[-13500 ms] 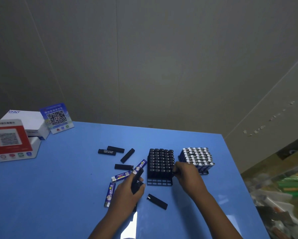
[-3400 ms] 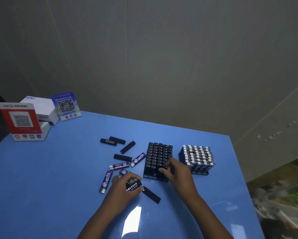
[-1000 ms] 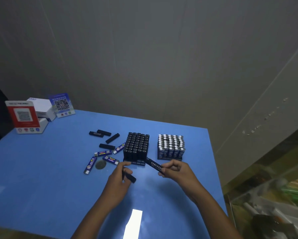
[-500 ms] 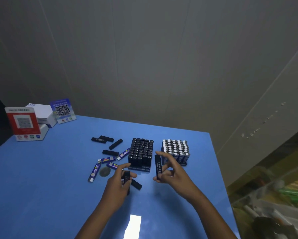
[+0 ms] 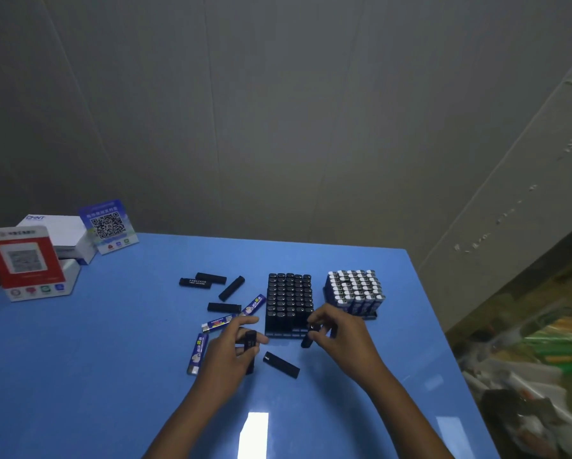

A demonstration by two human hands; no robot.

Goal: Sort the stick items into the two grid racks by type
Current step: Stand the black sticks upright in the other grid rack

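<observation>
A black grid rack (image 5: 289,301) full of black sticks stands mid-table, and a second rack (image 5: 354,290) of blue-and-white sticks stands to its right. My right hand (image 5: 342,332) pinches a black stick (image 5: 309,336) upright at the black rack's front right corner. My left hand (image 5: 230,350) grips another black stick (image 5: 250,341) just left of the rack. One loose black stick (image 5: 281,365) lies between my hands. Several black sticks (image 5: 224,307) and three blue-and-white sticks (image 5: 198,353) lie scattered to the left.
On the blue table (image 5: 79,359), a red QR stand (image 5: 24,261), a white box (image 5: 65,235) and a blue QR card (image 5: 108,225) sit at the far left corner. The table's right edge drops to clutter (image 5: 539,359) on the floor.
My right hand has carried its black stick from above the table down to the black rack's front right corner. My left hand has kept its stick and barely shifted.
</observation>
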